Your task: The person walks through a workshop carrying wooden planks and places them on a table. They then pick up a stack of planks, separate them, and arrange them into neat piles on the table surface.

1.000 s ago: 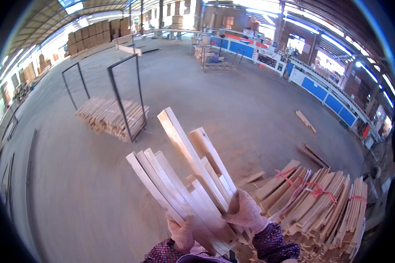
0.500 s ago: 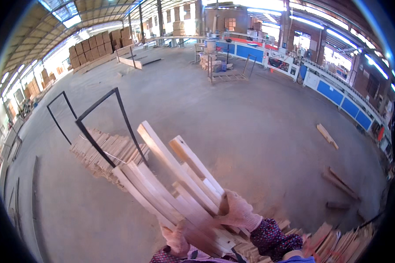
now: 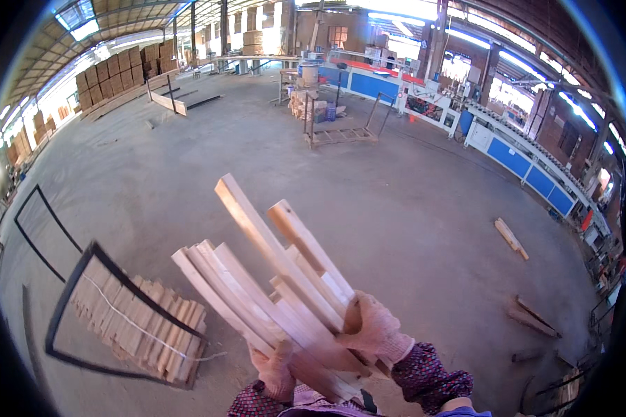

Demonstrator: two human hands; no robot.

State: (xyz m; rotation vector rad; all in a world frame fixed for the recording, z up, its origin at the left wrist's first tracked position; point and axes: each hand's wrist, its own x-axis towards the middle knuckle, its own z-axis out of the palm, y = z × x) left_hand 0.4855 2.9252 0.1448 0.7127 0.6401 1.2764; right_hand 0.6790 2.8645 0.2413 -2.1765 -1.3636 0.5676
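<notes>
Wooden slats (image 3: 271, 292) bundle, left hand (image 3: 275, 372), right hand (image 3: 372, 330) gripping

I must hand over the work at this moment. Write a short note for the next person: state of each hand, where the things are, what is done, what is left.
Left hand: gloved, gripping the bundle of wooden slats from below.
Right hand: gloved, closed around the same bundle on its right side.
The slats are loose and uneven, pointing up and away, held above the concrete floor.
Done: an armful is picked up and in both hands.
Left: the armful is not yet set down. A stacked, tied pile of slats lies in a black metal frame on the floor to the left.
</notes>
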